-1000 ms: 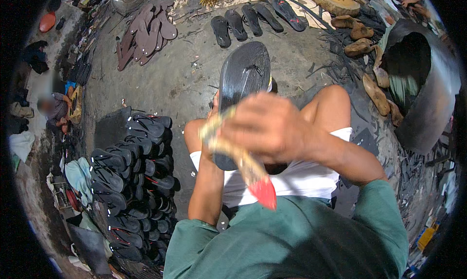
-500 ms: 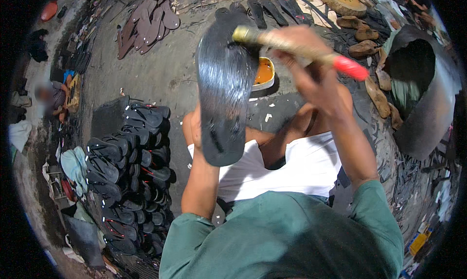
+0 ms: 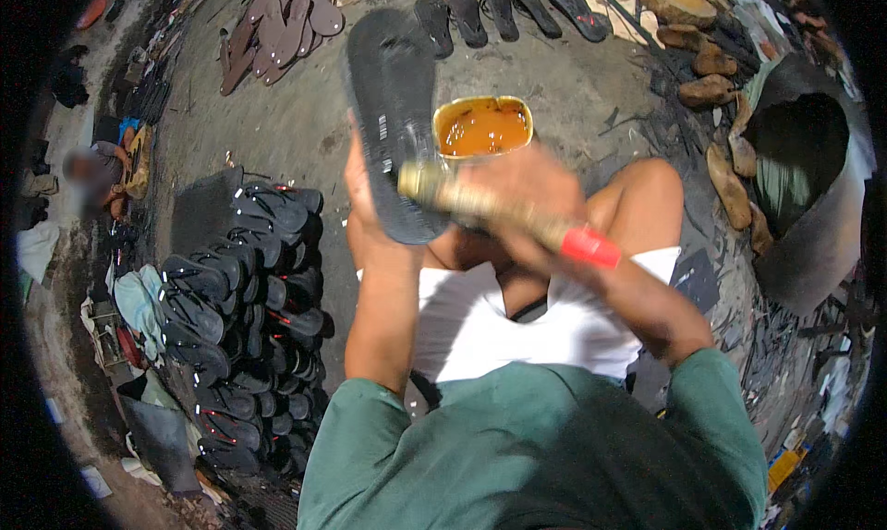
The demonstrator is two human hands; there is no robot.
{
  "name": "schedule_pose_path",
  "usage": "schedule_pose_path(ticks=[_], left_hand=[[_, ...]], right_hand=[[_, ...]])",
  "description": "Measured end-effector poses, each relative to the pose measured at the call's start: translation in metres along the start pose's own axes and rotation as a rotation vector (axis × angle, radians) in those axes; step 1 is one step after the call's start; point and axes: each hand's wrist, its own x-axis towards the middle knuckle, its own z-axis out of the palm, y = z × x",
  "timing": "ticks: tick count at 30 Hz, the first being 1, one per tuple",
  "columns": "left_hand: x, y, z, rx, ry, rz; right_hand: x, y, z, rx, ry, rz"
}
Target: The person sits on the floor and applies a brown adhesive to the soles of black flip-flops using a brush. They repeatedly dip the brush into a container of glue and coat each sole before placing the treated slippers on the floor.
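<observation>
My left hand (image 3: 371, 218) grips a black sandal sole (image 3: 393, 96) along its left edge and from beneath, holding it up before me with a broad face showing. My right hand (image 3: 534, 190), blurred by motion, is closed round a brush (image 3: 467, 199) with a tan handle and a red end. The brush's pale head lies at the sole's lower right part; its bristles are hidden or smeared. Just beyond my right hand stands a tub (image 3: 527, 110) of orange-brown liquid, perhaps glue.
Finished-looking black flip-flops (image 3: 249, 271) are stacked at my left. Several black sandals (image 3: 499, 11) lie in a row at the far side, beside brown soles (image 3: 294, 31). Wooden shoe lasts (image 3: 728, 183) and a curved black rubber sheet (image 3: 804, 253) lie at right. A person (image 3: 111, 174) sits far left.
The sole has moved up and left, tilting so its face looks matt rather than glossy. My right hand and brush have come down and left, uncovering the tub.
</observation>
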Motion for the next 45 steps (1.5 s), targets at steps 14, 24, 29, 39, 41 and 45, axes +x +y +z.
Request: schedule_pose_path(ticks=[14, 24, 29, 39, 41, 45], left_hand=[[0.227, 0.064, -0.261, 0.844, 0.799, -0.196], [0.362, 0.019, -0.407, 0.950, 0.733, -0.272], [0.280, 0.044, -0.404, 1.242, 1.167, 0.500], [-0.054, 0.172, -0.295, 2.528, 1.465, 0.099], [-0.067, 0.176, -0.311, 2.613, 1.541, 0.038], [-0.049, 0.168, -0.304, 2.463, 1.662, 0.220]], right_hand=[[-0.032, 0.078, 0.020, 0.478, 0.287, 1.140], [-0.035, 0.133, 0.036, 0.168, 0.110, 1.144], [-0.002, 0.180, 0.085, -0.383, -0.265, 0.643], [0.006, 0.111, 0.045, -0.086, 0.056, 0.945], [-0.007, 0.101, 0.051, 0.069, 0.047, 0.971], [-0.017, 0.081, 0.050, 0.076, 0.075, 0.864]])
